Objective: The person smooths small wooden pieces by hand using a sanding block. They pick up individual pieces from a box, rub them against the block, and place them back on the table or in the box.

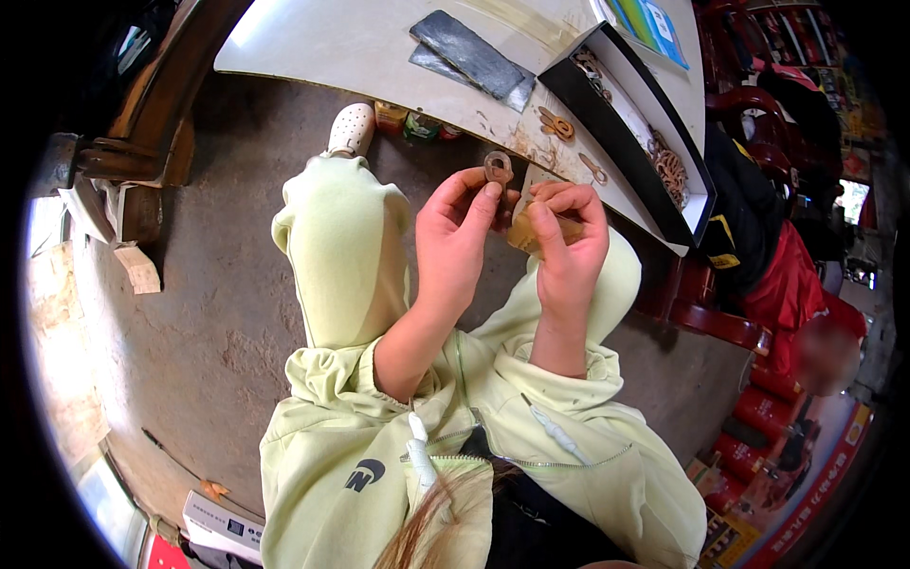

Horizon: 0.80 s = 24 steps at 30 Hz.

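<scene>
My left hand [457, 228] pinches a small brown wooden piece with a ring-shaped end [498, 168] between thumb and fingers; its lower part is hidden by the fingers. Close beside it, my right hand [573, 232] is closed on a folded yellow-brown piece that looks like sandpaper [524, 233]. Both hands are held over my lap, just short of the table edge. On the table beyond them lie a few loose wooden pieces [556, 124] and a single one with a loop [593, 169].
A long black box [616, 128] holding several wooden pieces [668, 169] stands on the white table [322, 47]. Dark grey flat sheets [471, 52] lie left of it, a blue packet [654, 28] behind. Dark red wooden furniture [720, 318] is at the right.
</scene>
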### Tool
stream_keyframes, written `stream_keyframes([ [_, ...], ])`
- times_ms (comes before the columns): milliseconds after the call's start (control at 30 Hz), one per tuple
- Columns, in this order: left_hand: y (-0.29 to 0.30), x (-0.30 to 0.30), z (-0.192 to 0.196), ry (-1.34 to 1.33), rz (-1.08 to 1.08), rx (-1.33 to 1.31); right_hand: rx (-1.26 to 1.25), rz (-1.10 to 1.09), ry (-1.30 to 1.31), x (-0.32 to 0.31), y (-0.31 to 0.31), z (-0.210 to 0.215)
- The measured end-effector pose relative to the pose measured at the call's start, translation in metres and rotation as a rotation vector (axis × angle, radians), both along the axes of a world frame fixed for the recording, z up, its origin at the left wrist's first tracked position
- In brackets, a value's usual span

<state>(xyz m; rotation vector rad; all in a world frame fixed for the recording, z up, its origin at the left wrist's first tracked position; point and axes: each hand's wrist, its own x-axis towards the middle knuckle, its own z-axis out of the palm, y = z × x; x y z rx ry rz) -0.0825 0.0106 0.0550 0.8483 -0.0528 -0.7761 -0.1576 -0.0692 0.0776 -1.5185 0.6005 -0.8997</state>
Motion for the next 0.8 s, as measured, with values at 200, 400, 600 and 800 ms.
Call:
stream_keyframes([
  [200,0.000,-0.001,-0.001,-0.014,0.065,-0.035,-0.781,-0.061,0.123,0.002,0.003,0.006],
  [400,0.001,-0.001,0.000,-0.078,0.061,-0.051,-0.880,-0.023,0.145,0.002,0.002,0.008],
  [600,0.000,-0.005,0.003,-0.020,-0.032,-0.071,-0.628,0.045,0.061,0.000,-0.004,0.005],
  [800,0.001,-0.002,0.001,-0.081,-0.075,0.008,0.086,-0.114,0.007,-0.004,0.003,0.002],
])
